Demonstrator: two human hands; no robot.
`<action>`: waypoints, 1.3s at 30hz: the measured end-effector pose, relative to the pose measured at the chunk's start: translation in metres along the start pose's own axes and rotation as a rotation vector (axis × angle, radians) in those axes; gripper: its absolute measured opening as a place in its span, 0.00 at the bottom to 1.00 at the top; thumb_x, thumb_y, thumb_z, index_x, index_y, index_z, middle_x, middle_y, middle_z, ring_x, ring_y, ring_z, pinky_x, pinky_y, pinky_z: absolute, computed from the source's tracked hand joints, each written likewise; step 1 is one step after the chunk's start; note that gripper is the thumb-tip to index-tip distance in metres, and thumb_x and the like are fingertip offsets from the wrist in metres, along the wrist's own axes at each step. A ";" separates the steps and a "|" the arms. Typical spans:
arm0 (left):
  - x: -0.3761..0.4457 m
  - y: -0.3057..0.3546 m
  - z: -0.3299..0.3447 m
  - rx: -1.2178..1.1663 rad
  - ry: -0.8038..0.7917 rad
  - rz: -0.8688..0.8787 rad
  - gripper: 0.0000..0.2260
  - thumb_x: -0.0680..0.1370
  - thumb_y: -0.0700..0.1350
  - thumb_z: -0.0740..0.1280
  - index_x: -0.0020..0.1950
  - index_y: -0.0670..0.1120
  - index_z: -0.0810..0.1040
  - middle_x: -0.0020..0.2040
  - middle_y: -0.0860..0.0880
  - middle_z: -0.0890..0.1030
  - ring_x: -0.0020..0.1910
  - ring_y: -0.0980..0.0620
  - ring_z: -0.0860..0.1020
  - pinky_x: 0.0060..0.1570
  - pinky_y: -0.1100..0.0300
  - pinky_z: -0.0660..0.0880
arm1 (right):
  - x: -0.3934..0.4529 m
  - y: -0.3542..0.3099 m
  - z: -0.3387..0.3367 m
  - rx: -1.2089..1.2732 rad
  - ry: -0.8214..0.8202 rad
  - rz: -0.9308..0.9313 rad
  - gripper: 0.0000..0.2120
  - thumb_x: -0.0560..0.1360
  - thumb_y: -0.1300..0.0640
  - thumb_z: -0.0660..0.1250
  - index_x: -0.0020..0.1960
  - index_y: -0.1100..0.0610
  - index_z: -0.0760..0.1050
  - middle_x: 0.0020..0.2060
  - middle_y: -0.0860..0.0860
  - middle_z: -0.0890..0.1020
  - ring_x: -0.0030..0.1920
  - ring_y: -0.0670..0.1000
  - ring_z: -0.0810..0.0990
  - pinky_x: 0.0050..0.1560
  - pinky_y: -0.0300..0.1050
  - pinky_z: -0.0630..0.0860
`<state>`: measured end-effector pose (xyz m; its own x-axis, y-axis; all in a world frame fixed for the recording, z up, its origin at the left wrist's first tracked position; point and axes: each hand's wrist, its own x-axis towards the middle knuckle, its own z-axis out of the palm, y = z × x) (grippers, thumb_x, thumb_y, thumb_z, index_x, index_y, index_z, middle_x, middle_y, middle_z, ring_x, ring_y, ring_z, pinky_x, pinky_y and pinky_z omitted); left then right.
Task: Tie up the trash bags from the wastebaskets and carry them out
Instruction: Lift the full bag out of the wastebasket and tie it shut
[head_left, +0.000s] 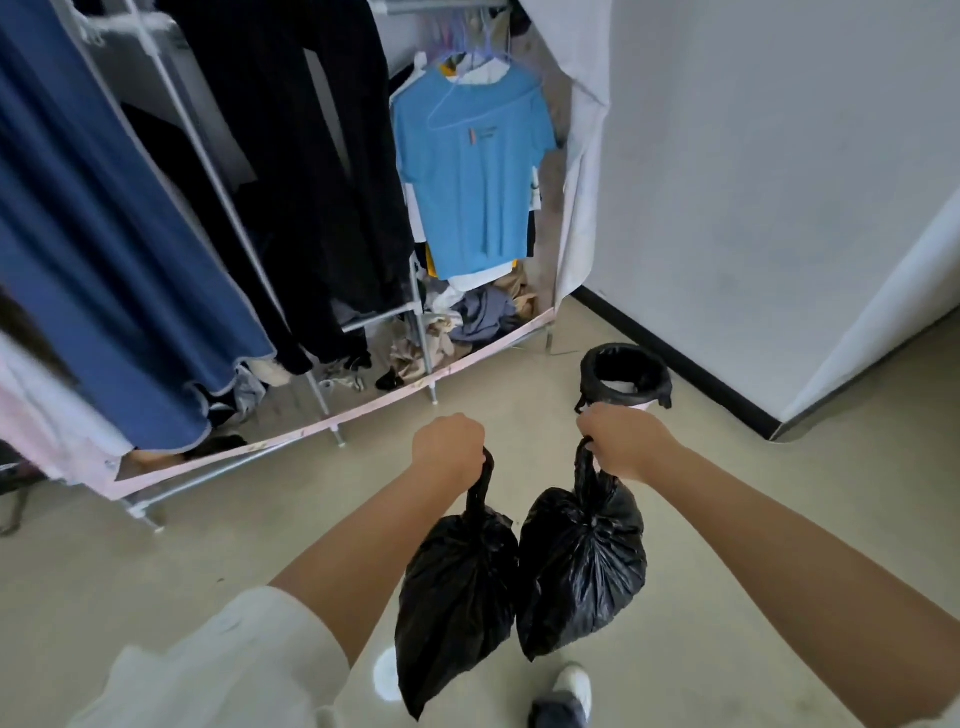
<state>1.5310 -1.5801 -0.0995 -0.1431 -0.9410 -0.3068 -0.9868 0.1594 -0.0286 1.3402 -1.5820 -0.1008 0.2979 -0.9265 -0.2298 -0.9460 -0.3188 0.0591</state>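
Note:
Two tied black trash bags hang in front of me above the floor. My left hand (449, 449) grips the twisted neck of the left bag (454, 597). My right hand (623, 441) grips the knotted top of the right bag (582, 566). The two bags touch side by side. Just beyond my right hand a small wastebasket (626, 376) stands on the floor by the wall, lined with a black bag.
A metal clothes rack (374, 319) with hanging dark garments and a blue T-shirt (475, 166) fills the left and middle. Loose clothes lie on its bottom. A white wall with a black baseboard (675, 353) runs at the right. My shoe (569, 693) shows below the bags.

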 end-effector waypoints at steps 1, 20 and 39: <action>0.031 -0.002 -0.004 -0.003 -0.010 -0.007 0.11 0.80 0.41 0.58 0.58 0.40 0.76 0.49 0.46 0.74 0.55 0.45 0.77 0.50 0.56 0.74 | 0.031 0.013 0.002 0.015 -0.007 -0.012 0.06 0.78 0.63 0.55 0.44 0.62 0.69 0.56 0.59 0.74 0.55 0.60 0.76 0.44 0.49 0.69; 0.522 -0.083 0.010 -0.081 -0.334 -0.085 0.12 0.79 0.40 0.59 0.61 0.40 0.74 0.62 0.43 0.74 0.61 0.45 0.74 0.54 0.56 0.73 | 0.533 0.143 0.061 0.148 -0.384 0.027 0.13 0.77 0.64 0.54 0.60 0.63 0.69 0.60 0.59 0.72 0.60 0.59 0.74 0.54 0.49 0.73; 0.787 -0.101 0.240 -0.121 -0.588 -0.272 0.12 0.79 0.41 0.58 0.61 0.42 0.75 0.60 0.44 0.75 0.60 0.45 0.74 0.53 0.57 0.73 | 0.777 0.184 0.317 0.336 -0.597 0.148 0.15 0.76 0.65 0.55 0.62 0.63 0.69 0.60 0.59 0.71 0.60 0.60 0.73 0.51 0.49 0.73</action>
<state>1.5361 -2.2655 -0.5662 0.1440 -0.6173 -0.7734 -0.9884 -0.1278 -0.0820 1.3570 -2.2971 -0.5760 0.1330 -0.6566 -0.7424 -0.9881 -0.0296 -0.1508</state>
